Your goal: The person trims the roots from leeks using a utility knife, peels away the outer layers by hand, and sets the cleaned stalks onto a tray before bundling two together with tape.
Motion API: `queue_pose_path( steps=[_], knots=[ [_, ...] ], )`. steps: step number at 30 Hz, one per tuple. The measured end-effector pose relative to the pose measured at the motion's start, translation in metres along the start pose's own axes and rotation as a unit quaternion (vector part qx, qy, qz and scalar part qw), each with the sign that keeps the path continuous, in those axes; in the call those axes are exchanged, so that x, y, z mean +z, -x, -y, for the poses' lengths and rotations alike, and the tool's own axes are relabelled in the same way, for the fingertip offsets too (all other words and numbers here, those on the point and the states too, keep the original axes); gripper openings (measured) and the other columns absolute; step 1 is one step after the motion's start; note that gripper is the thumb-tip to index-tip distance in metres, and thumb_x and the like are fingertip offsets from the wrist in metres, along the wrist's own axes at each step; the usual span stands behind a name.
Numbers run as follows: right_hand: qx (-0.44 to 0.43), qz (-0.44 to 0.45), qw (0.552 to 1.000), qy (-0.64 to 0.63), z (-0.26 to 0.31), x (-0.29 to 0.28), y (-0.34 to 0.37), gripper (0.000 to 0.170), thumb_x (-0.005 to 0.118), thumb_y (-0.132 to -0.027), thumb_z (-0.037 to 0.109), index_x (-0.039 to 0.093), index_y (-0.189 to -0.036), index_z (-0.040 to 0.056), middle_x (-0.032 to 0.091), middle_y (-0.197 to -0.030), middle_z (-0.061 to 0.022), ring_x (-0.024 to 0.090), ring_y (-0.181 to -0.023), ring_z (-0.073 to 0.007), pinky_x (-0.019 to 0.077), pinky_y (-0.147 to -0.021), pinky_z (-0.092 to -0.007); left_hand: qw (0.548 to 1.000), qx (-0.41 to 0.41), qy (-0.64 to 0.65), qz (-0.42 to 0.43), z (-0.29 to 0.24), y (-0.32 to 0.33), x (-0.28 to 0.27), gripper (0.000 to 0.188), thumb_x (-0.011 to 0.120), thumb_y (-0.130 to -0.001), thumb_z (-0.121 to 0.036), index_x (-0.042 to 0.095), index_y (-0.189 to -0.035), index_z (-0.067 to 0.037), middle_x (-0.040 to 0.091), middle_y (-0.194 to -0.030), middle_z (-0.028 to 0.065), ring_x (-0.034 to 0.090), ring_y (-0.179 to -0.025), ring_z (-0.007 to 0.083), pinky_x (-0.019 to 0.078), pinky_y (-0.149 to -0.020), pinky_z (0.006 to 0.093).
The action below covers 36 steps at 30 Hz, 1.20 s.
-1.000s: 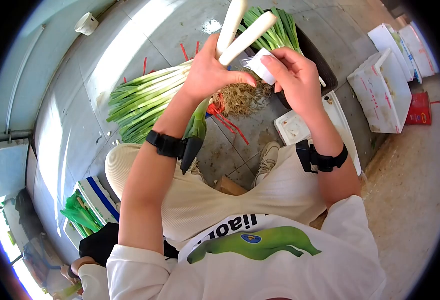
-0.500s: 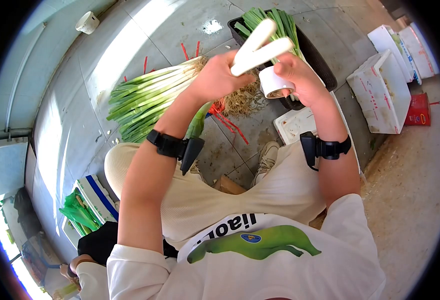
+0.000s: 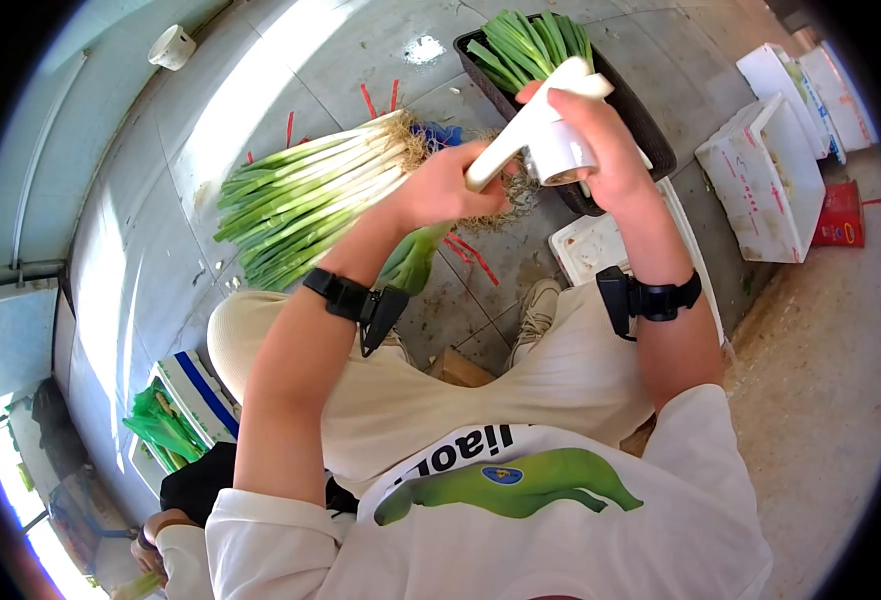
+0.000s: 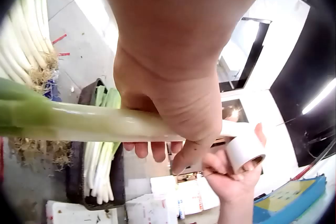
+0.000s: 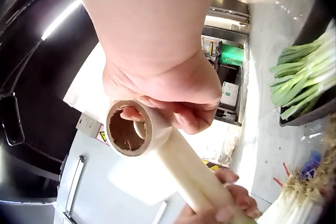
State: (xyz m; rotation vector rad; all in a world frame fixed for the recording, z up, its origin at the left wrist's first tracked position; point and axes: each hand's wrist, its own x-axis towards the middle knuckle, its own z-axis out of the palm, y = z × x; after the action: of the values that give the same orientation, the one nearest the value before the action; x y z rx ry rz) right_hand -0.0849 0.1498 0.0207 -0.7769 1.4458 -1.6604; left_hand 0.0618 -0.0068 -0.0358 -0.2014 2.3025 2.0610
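My left hand grips two long leeks, fingers wrapped round the white shafts. Their green part trails behind that hand in the left wrist view. A roll of white tape is in my right hand, right against the white ends of the leeks. In the right wrist view, the brown cardboard core faces the camera with a fingertip inside it. The right hand's fingers curl round the roll and the leek ends.
A pile of leeks with roots and red ties lies on the tiled floor to the left. Beyond the hands is a dark crate holding more leeks. White foam boxes stand at the right, near a red container.
The leeks have tipped from pointing away to pointing right, toward the right hand. That hand has turned with the tape roll and come up round the white leek ends.
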Motion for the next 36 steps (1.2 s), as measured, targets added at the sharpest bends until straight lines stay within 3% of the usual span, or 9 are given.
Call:
queue_pose_path(
  steps=[2,5,6,10,15,16,18,32,36],
  knots=[
    [-0.004,0.033,0.999,-0.028,0.009,-0.017,0.003,0.044,0.056,-0.095,0.039,0.061,-0.121,0.0027,0.065,-0.093,-0.004,0.061,-0.077,-0.0075,0.047,-0.062,-0.0219,0.997,0.016,-0.051,-0.055,0.02,-0.001,0.004,0.036,0.079,-0.081,-0.025,0.064,-0.108,-0.006,0.065,-0.085,0.0027,0.06,-0.079,0.0125,0.0484,-0.074,0.0298],
    [-0.032,-0.011,0.999,-0.012,0.01,-0.007,0.003,0.046,0.054,-0.097,0.04,0.06,-0.123,0.0029,0.064,-0.095,-0.0039,0.06,-0.081,-0.0068,0.0471,-0.064,-0.022,0.994,-0.006,-0.056,-0.094,0.017,-0.002,0.008,0.026,0.073,-0.091,-0.02,0.062,-0.109,-0.005,0.063,-0.093,0.0008,0.057,-0.085,0.0084,0.0472,-0.074,0.0274],
    [-0.054,-0.039,0.997,-0.028,0.01,-0.001,0.001,0.042,0.06,-0.091,0.042,0.066,-0.112,0.0064,0.063,-0.083,-0.0008,0.059,-0.065,-0.003,0.0385,-0.045,-0.0192,0.993,0.0,-0.044,-0.106,0.018,-0.002,0.008,0.028,0.072,-0.092,-0.023,0.061,-0.11,-0.005,0.064,-0.092,0.0008,0.057,-0.084,0.0085,0.047,-0.073,0.0271],
    [-0.061,-0.023,0.996,-0.057,0.014,-0.014,0.0,0.043,0.059,-0.091,0.043,0.065,-0.113,0.007,0.065,-0.087,-0.0012,0.061,-0.07,-0.0034,0.0409,-0.048,-0.0197,0.991,-0.005,-0.068,-0.117,0.004,0.0,0.007,0.033,0.072,-0.092,-0.025,0.059,-0.116,-0.006,0.064,-0.092,0.0017,0.058,-0.084,0.0089,0.0474,-0.074,0.0275],
    [-0.094,-0.031,0.992,-0.08,0.01,-0.012,-0.001,0.044,0.059,-0.092,0.043,0.063,-0.117,0.0067,0.065,-0.09,-0.0022,0.062,-0.075,-0.0058,0.0454,-0.055,-0.0215,0.947,0.178,-0.182,-0.194,-0.004,0.003,0.015,0.044,0.068,-0.095,-0.029,0.053,-0.128,-0.005,0.064,-0.095,0.0063,0.06,-0.085,0.0117,0.049,-0.075,0.0287],
    [-0.088,-0.015,0.992,-0.089,0.008,-0.014,-0.002,0.044,0.058,-0.092,0.043,0.062,-0.118,0.0066,0.065,-0.091,-0.0027,0.063,-0.078,-0.0066,0.0473,-0.058,-0.0224,0.948,0.178,-0.181,-0.193,-0.005,0.002,0.015,0.044,0.068,-0.095,-0.029,0.053,-0.128,-0.005,0.064,-0.095,0.0063,0.06,-0.085,0.0117,0.049,-0.075,0.0287],
    [-0.088,-0.008,0.992,-0.093,0.003,-0.013,-0.003,0.044,0.058,-0.093,0.042,0.062,-0.118,0.0062,0.065,-0.093,-0.0032,0.063,-0.08,-0.0072,0.0485,-0.061,-0.0234,0.962,0.161,-0.104,-0.197,-0.008,0.0,0.016,0.048,0.068,-0.093,-0.042,0.056,-0.124,-0.007,0.068,-0.103,0.0145,0.067,-0.088,0.0277,0.053,-0.078,0.0378],
    [-0.055,-0.031,0.995,-0.081,0.011,0.009,0.0,0.052,0.053,-0.1,0.045,0.057,-0.13,0.0027,0.065,-0.098,-0.0031,0.063,-0.083,-0.0069,0.0507,-0.07,-0.0227,0.944,0.125,-0.183,-0.246,-0.028,0.002,0.017,0.045,0.054,-0.1,-0.044,0.053,-0.133,-0.012,0.068,-0.105,0.0198,0.067,-0.093,0.0385,0.0532,-0.079,0.0443],
    [-0.18,-0.111,0.976,0.047,-0.006,0.019,-0.004,0.048,0.053,-0.103,0.036,0.052,-0.137,0.0027,0.06,-0.086,0.0024,0.052,-0.07,-0.0006,0.0401,-0.057,-0.0203,0.943,0.105,-0.165,-0.27,-0.027,-0.001,0.008,0.047,0.051,-0.101,-0.045,0.053,-0.134,-0.012,0.068,-0.101,0.0221,0.067,-0.093,0.0399,0.0528,-0.08,0.045]
  ],
)
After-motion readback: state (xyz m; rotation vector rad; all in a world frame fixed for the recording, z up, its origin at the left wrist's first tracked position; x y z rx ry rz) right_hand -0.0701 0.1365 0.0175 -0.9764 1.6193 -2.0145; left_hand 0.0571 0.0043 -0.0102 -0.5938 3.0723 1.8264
